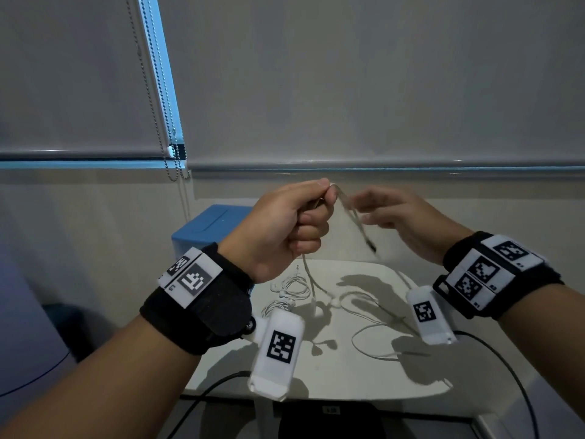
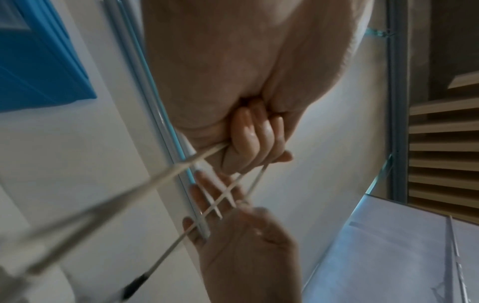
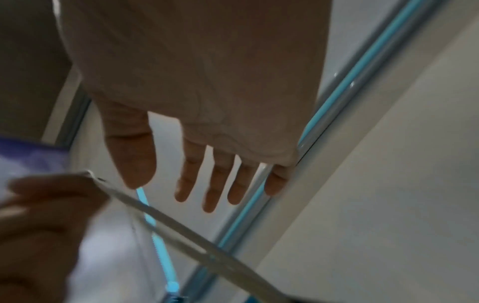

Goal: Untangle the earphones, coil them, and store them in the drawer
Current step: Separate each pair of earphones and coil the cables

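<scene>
Plainly the earphone cable (image 1: 348,210) was being held up so that its own weight would pull the snarl apart. Near the centre of the head view it bent over the top of the left hand (image 1: 285,229), whose fingers were clenched round it with the thumb pressed on top. One short end slanted down to the right and finished in a dark plug (image 1: 372,247), which hung free in the air. The longer run dropped straight below the fist to the white table (image 1: 348,375). Down there it ran into loose loops, and I judged it still tangled, with no coiling begun.

The right hand (image 1: 402,217) hovered just right of the hanging strands, blurred, its fingers (image 3: 215,184) straight and spread with nothing in them. In the left wrist view the strands crossed in front of its palm, but whether they touched it I could not tell. It seemed poised to catch the loose end and draw it through.

A second bundle of white earphones (image 1: 291,288) lay on the table at lower centre, under the left wrist. A blue box (image 1: 215,226) stood behind the table at centre left, against the wall. It might have held the drawer, though no drawer front showed. Bead chains (image 1: 158,99) from the blinds hung at upper left.
</scene>
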Available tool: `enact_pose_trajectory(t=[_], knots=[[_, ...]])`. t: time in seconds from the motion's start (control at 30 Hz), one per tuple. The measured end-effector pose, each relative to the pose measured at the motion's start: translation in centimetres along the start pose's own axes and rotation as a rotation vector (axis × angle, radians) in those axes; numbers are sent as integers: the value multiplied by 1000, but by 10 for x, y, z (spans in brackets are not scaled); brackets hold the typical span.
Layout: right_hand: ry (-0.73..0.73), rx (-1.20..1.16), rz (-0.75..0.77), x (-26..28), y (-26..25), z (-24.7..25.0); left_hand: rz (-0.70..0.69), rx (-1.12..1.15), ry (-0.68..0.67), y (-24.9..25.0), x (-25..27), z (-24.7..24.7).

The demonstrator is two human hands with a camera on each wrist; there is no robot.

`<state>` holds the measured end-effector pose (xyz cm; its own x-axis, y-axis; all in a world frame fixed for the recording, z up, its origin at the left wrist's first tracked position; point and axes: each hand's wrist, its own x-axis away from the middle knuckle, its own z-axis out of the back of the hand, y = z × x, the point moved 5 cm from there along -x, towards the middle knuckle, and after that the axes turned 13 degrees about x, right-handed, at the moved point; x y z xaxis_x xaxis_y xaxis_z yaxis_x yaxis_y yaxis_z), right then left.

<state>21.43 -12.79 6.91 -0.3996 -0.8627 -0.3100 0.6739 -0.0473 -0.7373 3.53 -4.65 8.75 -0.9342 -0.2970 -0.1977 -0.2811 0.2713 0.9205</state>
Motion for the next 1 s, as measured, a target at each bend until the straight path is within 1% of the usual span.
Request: enact_pose_trajectory(t=[0.07, 0.13, 0.17, 0.27, 0.33, 0.4, 0.53, 0.6, 0.67, 0.77, 0.83, 0.9, 1.0], knots=[[-103, -160, 118, 6, -24, -9, -3, 4, 4, -1, -3, 0], [-170, -207, 227, 8, -47, -20, -4, -7, 3, -1, -6, 0], [-185, -206, 248, 8, -55, -24, -3, -13, 3, -1, -6, 0], [-188, -267, 226, 5, -64, -30, -13, -27, 11, 0, -7, 3], [-230, -313, 205, 4, -64, -31, -34, -54, 29, 2, -6, 7], [-232, -267, 197, 4, -64, -32, -50, -86, 54, 5, -5, 11], [-185, -128, 200, 3, -62, -35, -74, -130, 102, 11, -5, 15], [-136, -66, 174, 4, -60, -31, -93, -205, 111, 13, -5, 17], [-74, -7, 168, 3, -62, -23, -81, -253, 100, 13, -5, 18], [17, 131, 245, 4, -75, -13, -14, -287, 82, 7, -4, 16], [51, 201, 313, 5, -85, -8, 1, -297, 73, 4, -5, 13], [35, 214, 336, 4, -88, -3, -23, -274, 54, 7, -6, 9], [-90, 186, 314, 6, -81, 1, -63, -209, 44, 16, -4, 10]])
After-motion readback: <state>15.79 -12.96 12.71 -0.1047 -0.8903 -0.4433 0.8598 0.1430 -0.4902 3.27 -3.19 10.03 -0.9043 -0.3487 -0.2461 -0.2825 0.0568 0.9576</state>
